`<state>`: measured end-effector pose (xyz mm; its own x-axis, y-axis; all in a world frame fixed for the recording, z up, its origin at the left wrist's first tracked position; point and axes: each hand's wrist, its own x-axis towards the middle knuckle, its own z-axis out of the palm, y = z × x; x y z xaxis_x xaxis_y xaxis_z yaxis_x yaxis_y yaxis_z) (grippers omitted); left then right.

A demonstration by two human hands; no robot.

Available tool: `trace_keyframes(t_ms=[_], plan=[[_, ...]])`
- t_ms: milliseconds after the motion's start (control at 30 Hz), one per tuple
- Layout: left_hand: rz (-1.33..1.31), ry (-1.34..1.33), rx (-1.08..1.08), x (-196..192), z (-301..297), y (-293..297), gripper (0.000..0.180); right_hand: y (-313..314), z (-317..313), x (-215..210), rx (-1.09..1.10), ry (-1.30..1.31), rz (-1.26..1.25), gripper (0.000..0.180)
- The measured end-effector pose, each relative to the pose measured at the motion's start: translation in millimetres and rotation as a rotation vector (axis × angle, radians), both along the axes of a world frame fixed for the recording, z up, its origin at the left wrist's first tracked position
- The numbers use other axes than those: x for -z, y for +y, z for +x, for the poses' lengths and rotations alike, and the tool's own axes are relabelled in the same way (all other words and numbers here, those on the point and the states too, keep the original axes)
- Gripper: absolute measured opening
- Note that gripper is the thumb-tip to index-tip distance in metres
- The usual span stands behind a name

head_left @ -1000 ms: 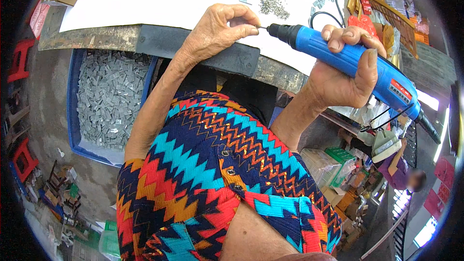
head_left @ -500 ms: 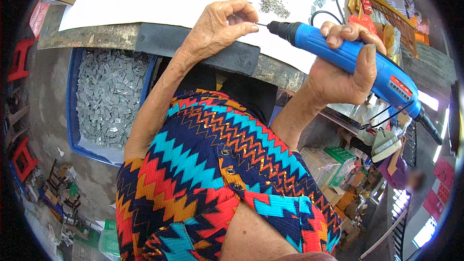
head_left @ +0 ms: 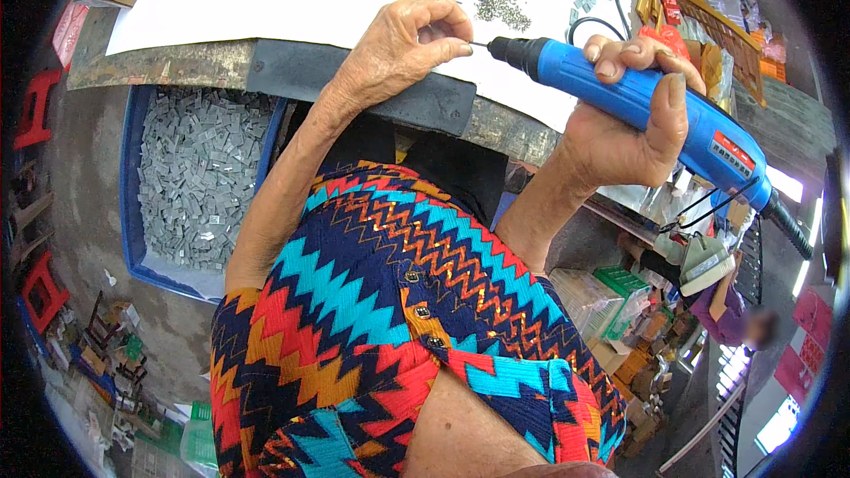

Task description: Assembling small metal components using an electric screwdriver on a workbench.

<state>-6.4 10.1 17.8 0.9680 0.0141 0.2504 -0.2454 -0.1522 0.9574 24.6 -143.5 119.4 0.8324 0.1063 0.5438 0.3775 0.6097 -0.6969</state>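
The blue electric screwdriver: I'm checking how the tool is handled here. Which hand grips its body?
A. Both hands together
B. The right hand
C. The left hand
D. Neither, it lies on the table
B: the right hand wraps the body of the blue electric screwdriver, held level over the table edge, while the left hand only pinches at the bit tip with its fingertips.
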Motion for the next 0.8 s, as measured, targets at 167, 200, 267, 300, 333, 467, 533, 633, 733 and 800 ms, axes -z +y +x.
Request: trace_keyframes(t_ms=[167, 200, 267, 300, 333, 467, 533, 633, 733, 800], plan=[[0.019, -0.021, -0.021, 0.1, 0.1, 0.4, 0.013, 0.0, 2.3, -0.6, -0.012, 0.000, -0.009, 0.019], [0.034, -0.024, -0.030, 0.1, -0.4, 1.0, 0.014, 1.7, 2.6, -1.0, 0.000, -0.006, -0.022, 0.019], [0.082, -0.042, -0.072, -0.7, -1.1, 0.4, 0.014, 5.1, 3.4, -0.3, 0.008, -0.012, -0.035, 0.019], [0.129, -0.063, -0.101, -2.1, -0.2, -1.1, 0.014, 5.4, 3.6, -0.9, 0.022, -0.022, -0.096, 0.019], [0.127, -0.065, -0.094, 1.6, 3.2, -2.1, 0.014, 5.8, 4.2, -1.2, 0.037, -0.033, -0.157, 0.019], [0.446, -0.316, -0.261, 15.8, 6.8, -1.1, 0.016, 15.8, 12.5, 9.8, 0.067, 0.031, -0.220, 0.016], [0.461, -0.293, -0.255, 17.0, 6.4, -1.5, 0.017, 21.7, 14.1, 13.0, 0.087, 0.023, -0.249, 0.015], [0.492, -0.258, -0.236, 17.5, 8.1, -4.3, 0.016, 26.3, 18.8, 16.3, 0.080, -0.028, -0.272, 0.014], [0.552, -0.253, -0.240, 18.9, 10.1, -8.0, 0.014, 29.1, 24.2, 18.8, 0.083, -0.060, -0.338, 0.014], [0.577, -0.242, -0.236, 18.6, 10.3, -8.8, 0.013, 31.3, 24.6, 19.3, 0.087, -0.044, -0.335, 0.015]])
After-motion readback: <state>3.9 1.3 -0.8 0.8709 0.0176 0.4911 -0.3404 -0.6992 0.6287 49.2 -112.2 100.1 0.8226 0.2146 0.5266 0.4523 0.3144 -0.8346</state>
